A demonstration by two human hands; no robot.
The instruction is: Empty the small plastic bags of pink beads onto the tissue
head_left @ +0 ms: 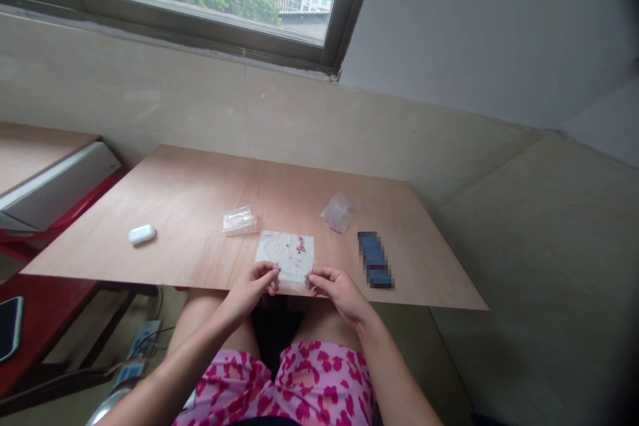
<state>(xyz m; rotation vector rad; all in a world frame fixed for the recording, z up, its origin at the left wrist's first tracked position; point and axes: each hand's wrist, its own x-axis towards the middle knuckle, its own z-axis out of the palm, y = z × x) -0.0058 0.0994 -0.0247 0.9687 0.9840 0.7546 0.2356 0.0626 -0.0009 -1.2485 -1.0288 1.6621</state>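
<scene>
Across the plywood counter, a white sheet is held at its front edge, pinched by the closed grips of the left hand and right hand, steadied level, it seems, for the small red beads lying on it; a clear zip bag and a second zip bag are set just behind.

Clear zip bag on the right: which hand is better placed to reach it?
Probably the right hand: it sits nearer the clear zip bag, the left hand farther, past the white sheet.
</scene>
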